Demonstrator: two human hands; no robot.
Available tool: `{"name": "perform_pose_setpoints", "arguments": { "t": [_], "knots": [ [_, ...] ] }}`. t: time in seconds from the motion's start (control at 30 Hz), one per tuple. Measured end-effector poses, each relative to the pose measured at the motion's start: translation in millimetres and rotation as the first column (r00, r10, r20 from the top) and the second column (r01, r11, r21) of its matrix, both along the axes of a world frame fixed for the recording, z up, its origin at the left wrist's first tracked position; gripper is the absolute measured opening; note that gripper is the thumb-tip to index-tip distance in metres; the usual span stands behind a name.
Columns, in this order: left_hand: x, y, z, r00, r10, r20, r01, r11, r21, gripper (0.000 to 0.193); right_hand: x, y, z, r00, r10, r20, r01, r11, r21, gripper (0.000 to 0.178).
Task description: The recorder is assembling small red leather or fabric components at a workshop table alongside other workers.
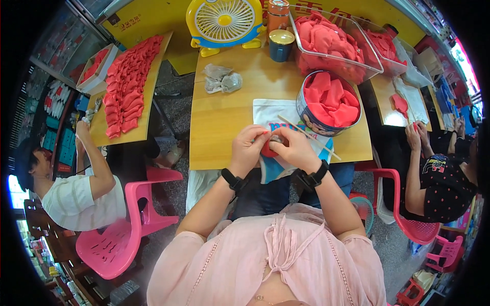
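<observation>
Close together over the near edge of the table, my two hands work on a small red cloth piece (268,150). My left hand (248,147) pinches its left side between thumb and fingertips. Curled around the other side is my right hand (294,150), its thumb pressed on the piece beside something small and greyish, too small to name. Beneath them lies a white and blue printed cloth (266,110). A thin wooden stick (306,134) rests on it, to the right of my hands. Just beyond stands a round tin (329,102) filled with red cloth pieces (331,97).
On the table (224,127) are crumpled clear plastic bags (222,79), a yellow fan (225,23), a dark blue cup (281,46), an orange flask (278,18) and a clear bin (339,66) of red pieces. Co-workers sit at tables on both sides, on pink chairs (138,224).
</observation>
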State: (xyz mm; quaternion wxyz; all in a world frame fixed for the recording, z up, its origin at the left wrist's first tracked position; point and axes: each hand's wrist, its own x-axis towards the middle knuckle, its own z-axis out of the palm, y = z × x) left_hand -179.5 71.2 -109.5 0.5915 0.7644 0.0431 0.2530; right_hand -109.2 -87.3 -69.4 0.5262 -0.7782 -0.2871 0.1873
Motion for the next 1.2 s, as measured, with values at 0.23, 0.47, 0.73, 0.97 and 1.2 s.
{"name": "perform_pose_setpoints", "arguments": {
  "t": [0.23, 0.47, 0.73, 0.97, 1.2],
  "knots": [
    [-0.8, -0.3, -5.3, 0.997, -0.053, 0.056, 0.061, 0.988, -0.141, 0.006, 2.7, 2.2, -23.6, 0.945, 0.140, 0.296, -0.152, 0.988, 0.020, 0.015],
    [1.5, -17.2, 6.0, 0.989, -0.133, 0.060, 0.146, 0.902, -0.406, 0.007, -7.9, 8.9, -11.8, 0.908, -0.146, 0.393, 0.139, 0.989, 0.046, 0.015],
    [-1.5, -40.9, 28.8, 0.986, -0.160, -0.050, 0.051, 0.571, -0.819, 0.035, 0.4, -3.2, -6.0, 0.761, -0.131, -0.636, 0.379, 0.885, 0.271, 0.019],
    [-5.4, -31.8, 19.3, 0.968, -0.245, -0.056, 0.154, 0.754, -0.639, 0.028, 0.2, -17.8, 3.0, 0.603, 0.173, -0.779, 0.383, 0.793, 0.473, 0.018],
    [-10.3, -29.9, 18.8, 0.952, -0.239, -0.192, 0.144, 0.902, -0.407, 0.019, -3.9, -18.8, -10.4, 0.802, 0.085, -0.591, 0.290, 0.810, 0.509, 0.017]
  ]
}}
